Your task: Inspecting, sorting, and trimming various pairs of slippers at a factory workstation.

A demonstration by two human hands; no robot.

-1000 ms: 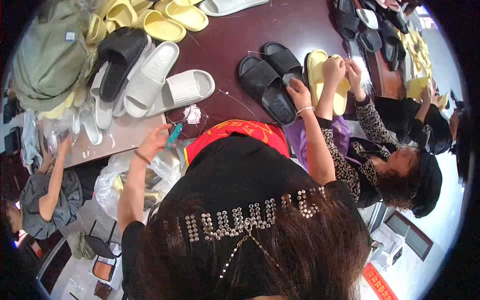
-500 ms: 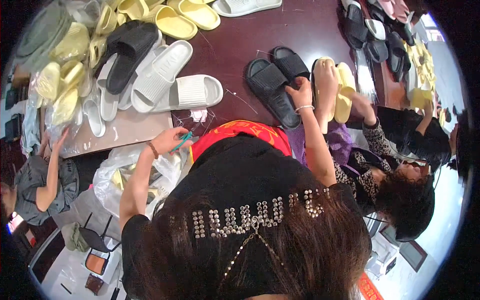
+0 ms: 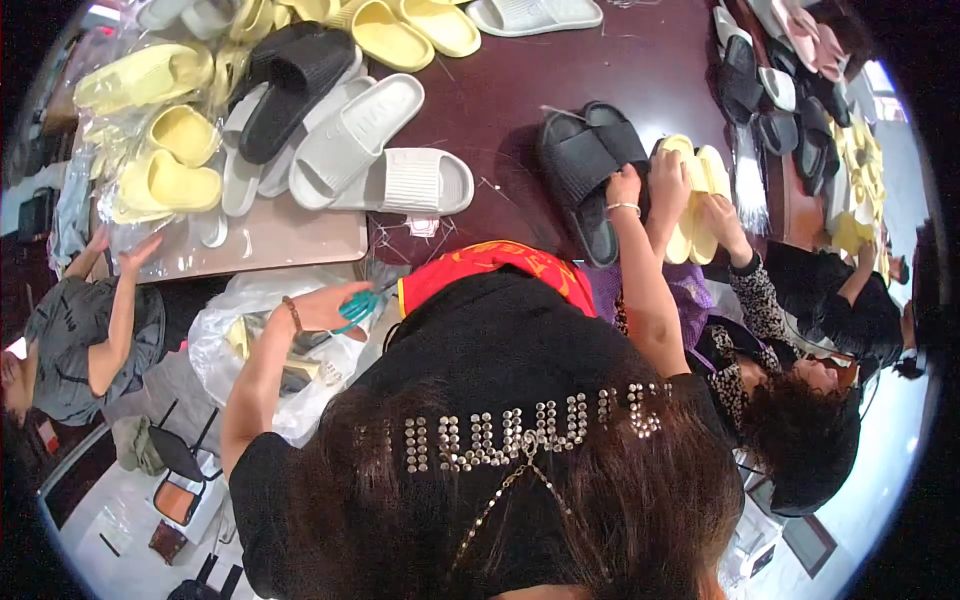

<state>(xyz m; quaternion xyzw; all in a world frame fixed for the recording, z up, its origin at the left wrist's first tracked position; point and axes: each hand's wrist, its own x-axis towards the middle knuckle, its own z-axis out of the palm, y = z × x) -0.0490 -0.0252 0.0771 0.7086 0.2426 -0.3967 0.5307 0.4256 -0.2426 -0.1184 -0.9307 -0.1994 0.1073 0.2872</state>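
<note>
My left hand [image 3: 325,305] fingers closed round teal scissors [image 3: 358,305]. Right hand [image 3: 627,186] fingers curled, gripping black slipper [image 3: 580,165].

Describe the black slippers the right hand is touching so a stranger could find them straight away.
Start at the dark brown table. Near its front edge, right of centre, the right hand rests on the black slippers. They are a lone black pair lying side by side, with pale yellow slippers just to their right.

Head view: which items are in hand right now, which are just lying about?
In hand:
left hand holding teal scissors
right hand on black slides

Lying about:
grey slides
bagged yellow slides
clear plastic bag
</note>
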